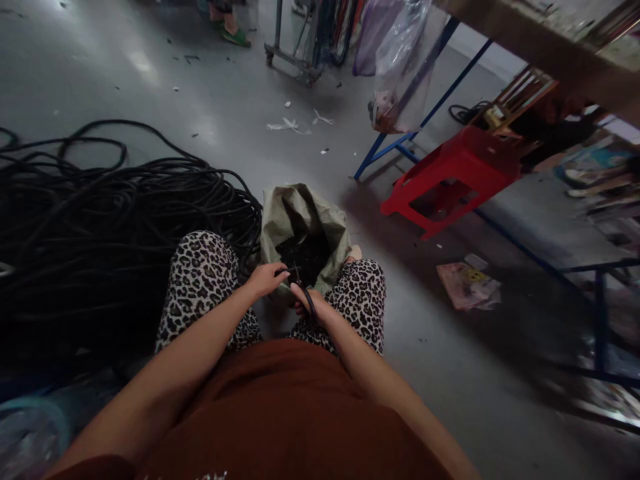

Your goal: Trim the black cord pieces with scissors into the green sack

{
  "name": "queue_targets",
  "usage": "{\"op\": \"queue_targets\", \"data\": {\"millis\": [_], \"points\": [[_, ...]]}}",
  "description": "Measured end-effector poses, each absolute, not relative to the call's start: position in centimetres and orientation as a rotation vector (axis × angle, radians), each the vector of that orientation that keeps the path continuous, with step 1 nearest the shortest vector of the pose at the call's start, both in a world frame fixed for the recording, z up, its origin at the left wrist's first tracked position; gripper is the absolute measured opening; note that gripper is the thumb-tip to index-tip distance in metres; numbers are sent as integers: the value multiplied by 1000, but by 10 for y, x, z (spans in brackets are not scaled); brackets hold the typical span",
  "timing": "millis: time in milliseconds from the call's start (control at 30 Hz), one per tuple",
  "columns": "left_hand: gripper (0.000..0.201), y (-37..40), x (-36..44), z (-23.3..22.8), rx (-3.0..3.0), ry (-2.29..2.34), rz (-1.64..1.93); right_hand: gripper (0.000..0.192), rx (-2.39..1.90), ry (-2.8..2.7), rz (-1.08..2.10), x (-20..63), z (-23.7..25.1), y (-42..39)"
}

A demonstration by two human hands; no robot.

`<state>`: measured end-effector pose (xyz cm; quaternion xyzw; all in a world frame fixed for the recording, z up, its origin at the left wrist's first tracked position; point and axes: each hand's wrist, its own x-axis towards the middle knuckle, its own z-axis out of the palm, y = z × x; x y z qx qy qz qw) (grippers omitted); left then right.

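My left hand (265, 279) and right hand (313, 305) both pinch short black rubber cable piece (301, 288), just before open grey-green woven sack (285, 213). Probably light, bendy, grippy; hold near ends.

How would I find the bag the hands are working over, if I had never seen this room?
Start at the huge heap of black cable on the grey floor. Just right of it, between the seated person's leopard-print knees, stands an open grey-green woven sack with dark bits inside. The left hand and right hand hold a thin black piece over its mouth; it is the only sack between the knees.
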<state>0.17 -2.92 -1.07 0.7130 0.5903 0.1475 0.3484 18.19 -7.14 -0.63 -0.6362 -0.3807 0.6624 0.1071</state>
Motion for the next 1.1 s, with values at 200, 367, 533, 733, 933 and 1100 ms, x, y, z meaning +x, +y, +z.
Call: {"op": "queue_targets", "data": {"millis": [200,367,533,733,933,1100], "points": [[34,-30,3,-10,1862,1537,337,52,-1842,-1181,1933,183,-11,-72],[34,-31,4,-12,1892,1491,331,53,-1882,-1139,1957,183,-6,-72],[35,-29,2,-14,1902,1478,300,53,-1880,-1125,1975,182,-10,-72],[38,-29,3,-15,1890,1469,305,54,-1869,-1060,1981,181,-12,-74],[38,-28,5,-13,1855,1475,301,54,-1942,-1167,1898,182,-9,-74],[38,-28,6,-12,1873,1475,301,53,-1982,-1166,1853,180,-6,-72]]}}
